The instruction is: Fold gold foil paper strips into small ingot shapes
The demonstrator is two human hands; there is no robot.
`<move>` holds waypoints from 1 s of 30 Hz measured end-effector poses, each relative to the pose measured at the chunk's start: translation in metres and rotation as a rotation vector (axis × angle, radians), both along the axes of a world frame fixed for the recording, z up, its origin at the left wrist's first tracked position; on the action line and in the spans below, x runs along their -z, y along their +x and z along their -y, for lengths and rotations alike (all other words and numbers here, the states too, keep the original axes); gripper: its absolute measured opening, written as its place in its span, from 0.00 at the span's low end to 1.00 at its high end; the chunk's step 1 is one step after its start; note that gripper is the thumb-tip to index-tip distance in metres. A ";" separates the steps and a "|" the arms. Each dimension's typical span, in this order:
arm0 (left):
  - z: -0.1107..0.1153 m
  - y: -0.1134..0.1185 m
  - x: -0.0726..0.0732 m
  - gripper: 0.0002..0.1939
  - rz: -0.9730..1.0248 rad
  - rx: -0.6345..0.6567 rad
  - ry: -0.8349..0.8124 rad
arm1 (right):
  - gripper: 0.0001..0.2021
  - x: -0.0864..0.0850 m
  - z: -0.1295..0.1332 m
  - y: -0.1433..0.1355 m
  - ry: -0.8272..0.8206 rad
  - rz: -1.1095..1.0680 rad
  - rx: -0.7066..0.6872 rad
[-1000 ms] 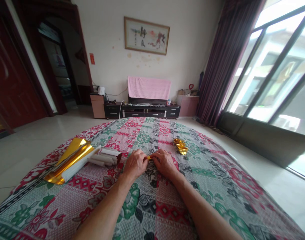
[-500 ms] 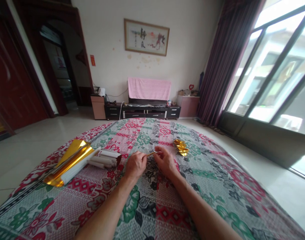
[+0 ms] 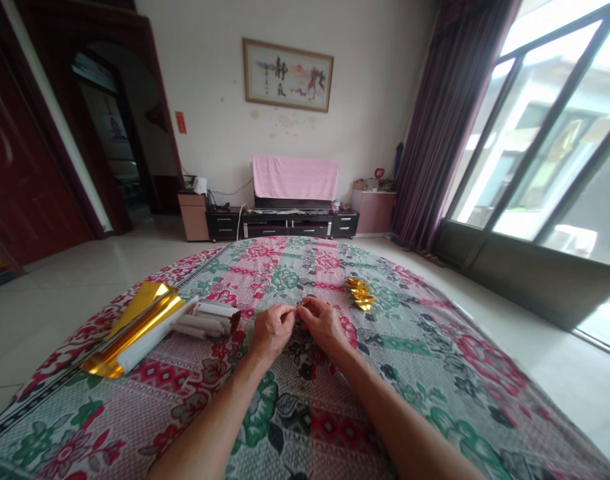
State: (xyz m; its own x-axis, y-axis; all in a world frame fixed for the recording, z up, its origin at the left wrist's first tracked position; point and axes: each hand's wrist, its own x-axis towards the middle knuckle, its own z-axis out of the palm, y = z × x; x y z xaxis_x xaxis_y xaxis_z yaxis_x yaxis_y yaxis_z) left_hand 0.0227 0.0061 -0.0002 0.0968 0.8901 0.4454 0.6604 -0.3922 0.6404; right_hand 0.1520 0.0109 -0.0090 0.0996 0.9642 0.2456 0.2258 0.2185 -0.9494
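Observation:
My left hand [image 3: 273, 328] and my right hand [image 3: 323, 323] meet over the middle of the flowered tablecloth [image 3: 285, 427], fingertips pinched close together. Earlier a thin gold strip ran between them; now the fingers hide nearly all of it. To the right of my right hand lie several folded gold foil pieces [image 3: 361, 295] in a short row. On the left, gold foil sheets [image 3: 149, 320] lie partly rolled, beside a bundle of white paper rolls [image 3: 205, 320].
The round table fills the foreground. Beyond it stand a low black cabinet [image 3: 269, 227] and a pink cloth [image 3: 295, 177] draped over something. A purple curtain [image 3: 429, 133] and windows are at the right, doorways at the left.
My right hand has moved in to the left against my left hand, and the gold strip between them is now mostly covered. The camera view has shifted slightly.

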 end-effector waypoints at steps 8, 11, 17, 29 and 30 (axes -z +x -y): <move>0.001 0.001 -0.002 0.09 0.012 0.024 -0.012 | 0.18 0.003 0.000 -0.002 0.042 -0.245 -0.070; 0.002 0.001 -0.004 0.09 0.048 0.047 -0.019 | 0.18 0.001 0.002 -0.003 0.044 -0.295 -0.074; 0.003 0.002 -0.006 0.09 0.153 0.090 -0.094 | 0.17 0.000 0.003 -0.003 0.038 -0.372 -0.123; 0.003 -0.001 -0.010 0.13 0.194 0.120 -0.121 | 0.15 0.002 0.004 -0.003 0.090 -0.287 -0.222; 0.003 -0.002 -0.010 0.14 0.186 0.114 -0.120 | 0.15 0.002 0.005 -0.004 0.099 -0.281 -0.238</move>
